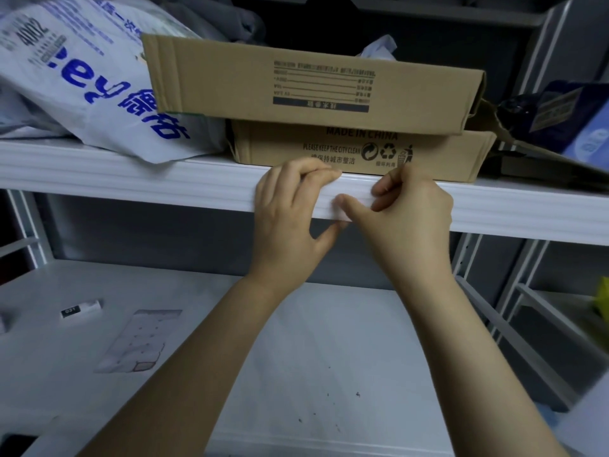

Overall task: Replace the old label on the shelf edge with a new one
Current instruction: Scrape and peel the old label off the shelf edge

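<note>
**Operator:** Where is the label, and what are the hands doing?

**Technician:** The white label (357, 196) lies on the front of the shelf edge (131, 179), centre of frame, between the hands. The left hand (290, 209) clasps the edge, with fingers curled over the top and thumb beneath. The right hand (413, 212) presses its thumb (349, 209) on the label. Whether its curled fingers pinch the label's end cannot be determined.

**Operator:** What are the hazards?

**Technician:** White on white hides the outline, so skew along the ribbed face is likely. Uneven thumb pressure may trap a crease or leave a corner lifted. The knuckles are close to the lower cardboard box (362, 150), and nudging it could jog the alignment.
</note>
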